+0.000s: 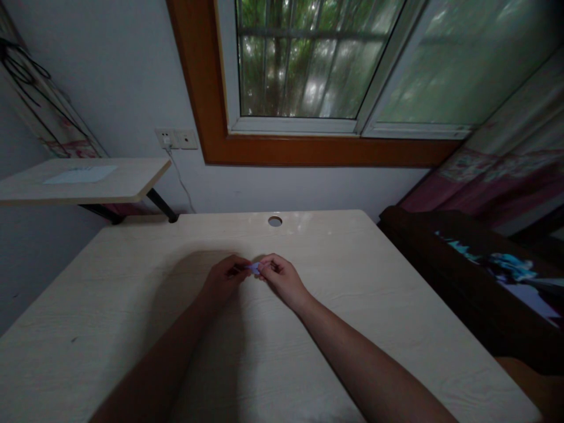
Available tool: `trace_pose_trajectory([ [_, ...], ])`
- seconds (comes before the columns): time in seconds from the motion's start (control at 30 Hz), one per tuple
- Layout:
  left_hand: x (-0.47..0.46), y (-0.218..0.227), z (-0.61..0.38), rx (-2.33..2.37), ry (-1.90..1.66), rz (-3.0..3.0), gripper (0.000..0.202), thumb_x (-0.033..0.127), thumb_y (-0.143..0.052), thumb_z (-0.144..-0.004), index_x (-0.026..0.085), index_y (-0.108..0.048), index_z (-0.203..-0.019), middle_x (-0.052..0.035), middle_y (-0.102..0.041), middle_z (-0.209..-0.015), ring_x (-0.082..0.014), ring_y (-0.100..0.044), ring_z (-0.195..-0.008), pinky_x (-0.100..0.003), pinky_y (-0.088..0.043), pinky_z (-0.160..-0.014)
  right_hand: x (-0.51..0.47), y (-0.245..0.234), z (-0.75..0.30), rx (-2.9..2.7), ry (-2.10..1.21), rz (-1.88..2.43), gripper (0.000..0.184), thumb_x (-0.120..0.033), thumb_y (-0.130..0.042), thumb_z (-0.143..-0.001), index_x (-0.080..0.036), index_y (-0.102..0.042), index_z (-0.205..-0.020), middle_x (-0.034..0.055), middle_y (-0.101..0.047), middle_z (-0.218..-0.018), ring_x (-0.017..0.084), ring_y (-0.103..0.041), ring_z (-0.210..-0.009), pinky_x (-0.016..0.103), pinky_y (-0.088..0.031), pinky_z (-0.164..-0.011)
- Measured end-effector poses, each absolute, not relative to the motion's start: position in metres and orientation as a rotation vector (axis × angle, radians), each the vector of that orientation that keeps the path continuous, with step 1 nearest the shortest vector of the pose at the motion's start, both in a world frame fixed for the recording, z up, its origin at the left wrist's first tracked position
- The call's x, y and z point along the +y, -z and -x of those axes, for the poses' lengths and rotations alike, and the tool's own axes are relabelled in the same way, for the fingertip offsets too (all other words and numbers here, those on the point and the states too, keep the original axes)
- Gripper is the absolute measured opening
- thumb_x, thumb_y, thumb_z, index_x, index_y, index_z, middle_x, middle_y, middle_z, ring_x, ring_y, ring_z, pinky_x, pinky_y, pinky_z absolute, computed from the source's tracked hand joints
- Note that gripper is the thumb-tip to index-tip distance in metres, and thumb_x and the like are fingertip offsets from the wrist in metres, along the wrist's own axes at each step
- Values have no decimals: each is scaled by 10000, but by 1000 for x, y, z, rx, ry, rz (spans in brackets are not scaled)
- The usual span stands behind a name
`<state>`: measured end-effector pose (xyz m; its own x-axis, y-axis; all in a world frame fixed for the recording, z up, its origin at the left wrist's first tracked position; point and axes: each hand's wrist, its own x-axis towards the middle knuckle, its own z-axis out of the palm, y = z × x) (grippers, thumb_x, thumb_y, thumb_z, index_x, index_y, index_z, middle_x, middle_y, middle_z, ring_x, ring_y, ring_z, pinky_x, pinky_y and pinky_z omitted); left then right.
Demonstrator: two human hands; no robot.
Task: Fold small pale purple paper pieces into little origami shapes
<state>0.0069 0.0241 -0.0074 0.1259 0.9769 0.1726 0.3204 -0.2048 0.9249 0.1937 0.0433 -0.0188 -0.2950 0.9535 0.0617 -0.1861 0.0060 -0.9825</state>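
Observation:
Both my hands meet over the middle of the pale wood-grain table (335,329), pinching one small purple piece (255,268) between them. What kind of thing it is cannot be made out; it looks small and perhaps folded or thin. My left hand (227,277) grips its left end with thumb and fingers closed. On the other end, the fingertips of my right hand (284,276) are closed too. Much of the piece is hidden behind the fingers.
A round cable hole (275,221) lies near the table's back edge. At the back left a raised shelf (132,183) on black legs carries a white sheet (81,174). A white cord (181,179) hangs from the wall socket (176,139). Dark furniture (440,282) stands at the right.

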Motion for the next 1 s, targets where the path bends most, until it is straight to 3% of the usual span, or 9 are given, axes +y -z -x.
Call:
trace_pose_trajectory([
  [0.33,23,8,-8,1275,-1078,-1680,207,357,-671,-807,194,-684,-932,-48,-710,-872,-182,-664,-797,-286,-514,-725,42,23,-192,-1368,-1458,876,233,-409,-691,-806,-180,-650,-825,10,-662,-686,127,-583,-619,253,-448,-608],
  [1.0,25,4,-7,1274,-1118,-1526,203,367,-615,-838,178,-690,-848,-12,-679,-709,-146,-620,-665,-248,-498,-650,41,23,-193,-1479,-1341,932,230,-413,-670,-826,-183,-674,-844,16,-665,-711,136,-576,-643,256,-442,-625],
])
